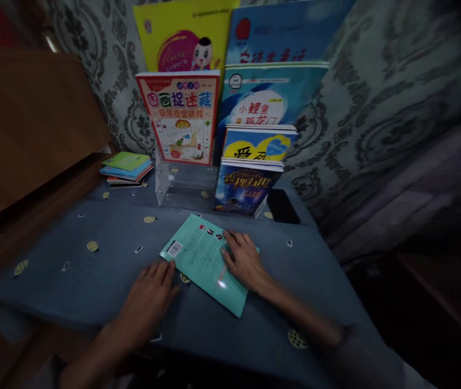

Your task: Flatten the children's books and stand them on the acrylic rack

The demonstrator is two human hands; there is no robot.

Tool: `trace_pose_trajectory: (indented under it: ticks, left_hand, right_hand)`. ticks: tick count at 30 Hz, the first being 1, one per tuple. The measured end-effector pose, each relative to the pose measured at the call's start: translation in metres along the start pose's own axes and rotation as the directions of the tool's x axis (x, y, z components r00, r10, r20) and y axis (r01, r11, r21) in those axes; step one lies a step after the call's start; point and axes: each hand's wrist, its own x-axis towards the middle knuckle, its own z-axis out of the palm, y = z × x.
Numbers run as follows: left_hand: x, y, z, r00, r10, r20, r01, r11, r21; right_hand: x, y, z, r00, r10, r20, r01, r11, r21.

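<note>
A thin teal book [201,259] lies flat and slanted on the cloth-covered table, its barcode side facing up. My right hand [244,259] rests on the book's right part with the fingers apart. Beside the book's near left edge, my left hand [153,289] lies low on the cloth, fingers stretched out, the fingertips close to the cover's edge. Whether they touch it I cannot tell. Behind the book stands a clear stepped rack [185,194]. It carries a red-bordered picture book [184,121] on the left and a dark blue book [248,186] at the front right.
Taller books, one yellow [185,32] and one blue [287,32], rise at the back against a patterned curtain [384,81]. A small pile of books [127,167] lies at the back left. A black flat object [282,206] sits right of the rack. A wooden board [31,124] borders the left.
</note>
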Motion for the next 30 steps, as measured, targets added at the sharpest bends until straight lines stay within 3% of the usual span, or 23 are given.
trace_pose_trajectory:
  ticks: [3, 6, 10, 14, 18, 23, 30]
  left_hand:
    - [0.023, -0.006, -0.002, 0.998, 0.053, 0.015, -0.052, 0.997, -0.065]
    - [0.047, 0.001, 0.001, 0.990, 0.135, 0.039, -0.129, 0.984, -0.119]
    - [0.082, 0.022, 0.013, 0.978, 0.208, 0.023, -0.203, 0.968, -0.149]
    - [0.115, 0.045, 0.021, 0.979, 0.203, -0.002, -0.201, 0.968, -0.149]
    - [0.132, 0.063, 0.023, 0.988, 0.136, -0.076, -0.145, 0.979, -0.142]
    - [0.142, 0.076, 0.028, 0.986, 0.021, -0.166, -0.044, 0.989, -0.139]
    - [0.160, 0.083, 0.026, 0.985, -0.058, -0.164, 0.044, 0.995, -0.087]
  right_hand:
    - [-0.055, -0.006, -0.010, 0.994, 0.075, -0.079, -0.073, 0.997, 0.029]
    - [-0.106, -0.014, -0.017, 0.978, 0.133, -0.162, -0.121, 0.989, 0.081]
    - [-0.138, -0.021, -0.017, 0.938, 0.238, -0.250, -0.215, 0.970, 0.117]
    - [-0.129, -0.013, -0.013, 0.914, 0.274, -0.299, -0.240, 0.960, 0.146]
    - [-0.109, 0.001, -0.010, 0.902, 0.298, -0.312, -0.262, 0.953, 0.153]
    - [-0.086, 0.023, -0.010, 0.917, 0.272, -0.292, -0.238, 0.960, 0.146]
    - [-0.050, 0.065, -0.020, 0.963, 0.196, -0.182, -0.164, 0.970, 0.177]
